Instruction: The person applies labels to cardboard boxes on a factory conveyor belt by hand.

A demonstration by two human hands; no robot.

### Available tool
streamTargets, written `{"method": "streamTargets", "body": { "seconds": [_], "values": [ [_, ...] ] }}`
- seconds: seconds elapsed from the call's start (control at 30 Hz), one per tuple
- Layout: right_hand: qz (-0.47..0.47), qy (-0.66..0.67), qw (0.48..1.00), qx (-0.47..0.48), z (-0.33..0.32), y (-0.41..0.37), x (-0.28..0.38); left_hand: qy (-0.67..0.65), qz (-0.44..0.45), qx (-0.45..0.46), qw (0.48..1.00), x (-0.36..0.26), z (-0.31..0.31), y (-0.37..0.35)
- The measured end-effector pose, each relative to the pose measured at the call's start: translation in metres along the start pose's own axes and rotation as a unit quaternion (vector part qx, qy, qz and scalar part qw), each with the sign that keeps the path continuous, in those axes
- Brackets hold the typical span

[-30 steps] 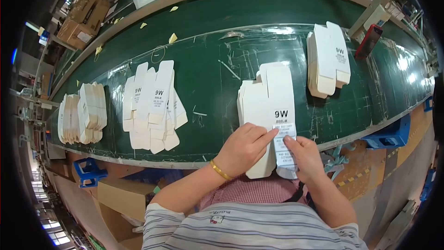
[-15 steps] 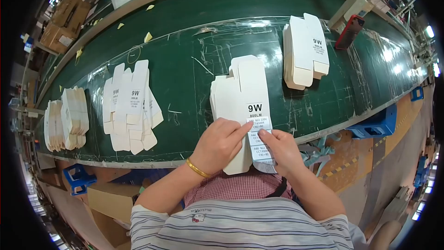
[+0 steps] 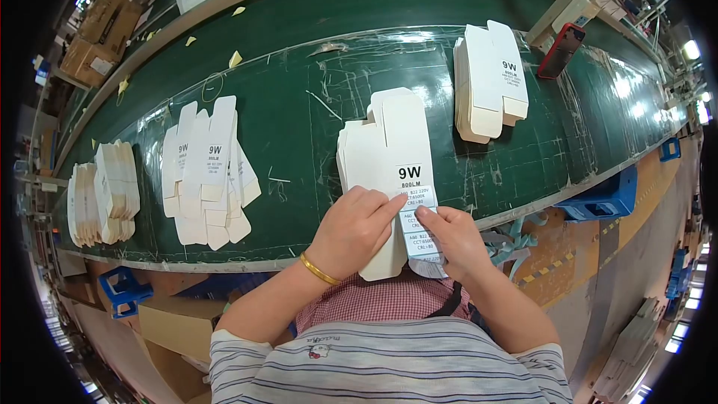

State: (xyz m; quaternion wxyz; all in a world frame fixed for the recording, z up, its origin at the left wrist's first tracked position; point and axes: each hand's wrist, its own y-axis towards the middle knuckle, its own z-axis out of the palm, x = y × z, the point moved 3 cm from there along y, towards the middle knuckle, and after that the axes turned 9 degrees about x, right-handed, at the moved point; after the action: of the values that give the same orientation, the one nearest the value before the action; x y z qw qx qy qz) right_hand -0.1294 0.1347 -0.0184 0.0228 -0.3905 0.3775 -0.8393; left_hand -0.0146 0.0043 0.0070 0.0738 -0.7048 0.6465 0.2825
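Flat white cartons (image 3: 404,127) printed "9W 800LM" lie in a stack at the table's near edge, in front of me. Over the print of the top carton lies a strip of pale blue printed labels (image 3: 421,243), its lower end curling down past the carton. My left hand (image 3: 357,226) rests on the carton, fingers curled, index fingertip at the left edge of the top label; its thumb is hidden. My right hand (image 3: 455,238) pinches the strip between thumb and fingers, just below that label.
More flat cartons (image 3: 486,82) are piled at the right, beside a red-cased phone (image 3: 561,51). Leftward lie a spread carton pile (image 3: 206,172) and upright bundles (image 3: 116,194). Blue stools (image 3: 126,290) and an open cardboard box (image 3: 176,337) stand below the green table (image 3: 299,217).
The view has shifted slightly. Both hands stay almost in place on the label strip and carton. A person's limb at the lower right is out of view now.
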Motion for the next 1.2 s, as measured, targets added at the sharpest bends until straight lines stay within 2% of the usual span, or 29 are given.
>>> {"method": "streamTargets", "body": {
  "seconds": [0.2, 0.53, 0.57, 0.7, 0.8, 0.9, 1.0, 1.1, 1.2],
  "values": [
    [-0.007, 0.007, 1.0, 0.008, -0.003, 0.001, -0.003, 0.007, -0.012, 0.036, 0.999, 0.0, -0.001, 0.004],
    [-0.065, -0.114, 0.991, 0.0, -0.009, -0.038, -0.031, 0.024, 0.002, 0.053, 0.998, 0.001, 0.0, 0.005],
    [-0.042, -0.133, 0.99, -0.006, -0.018, -0.042, -0.042, 0.026, 0.005, 0.053, 0.998, 0.001, 0.0, 0.005],
    [-0.031, -0.213, 0.975, 0.055, -0.027, -0.061, -0.058, 0.034, 0.018, 0.044, 0.998, -0.002, -0.001, 0.004],
    [-0.042, -0.159, 0.986, 0.036, -0.035, -0.069, -0.061, 0.025, 0.083, 0.021, 0.996, 0.004, 0.002, -0.005],
    [-0.046, -0.14, 0.988, 0.041, -0.041, -0.068, -0.069, 0.026, 0.095, 0.015, 0.995, 0.004, 0.0, -0.004],
    [-0.049, -0.14, 0.988, 0.046, -0.037, -0.067, -0.069, 0.105, 0.039, 0.06, 0.992, -0.007, 0.004, 0.011],
    [-0.059, -0.14, 0.987, 0.052, -0.035, -0.067, -0.069, 0.14, 0.007, 0.059, 0.988, -0.015, 0.01, 0.022],
    [-0.079, -0.155, 0.984, 0.047, -0.037, -0.069, -0.069, 0.133, 0.036, 0.03, 0.99, -0.016, 0.007, 0.02]
  ]
}}
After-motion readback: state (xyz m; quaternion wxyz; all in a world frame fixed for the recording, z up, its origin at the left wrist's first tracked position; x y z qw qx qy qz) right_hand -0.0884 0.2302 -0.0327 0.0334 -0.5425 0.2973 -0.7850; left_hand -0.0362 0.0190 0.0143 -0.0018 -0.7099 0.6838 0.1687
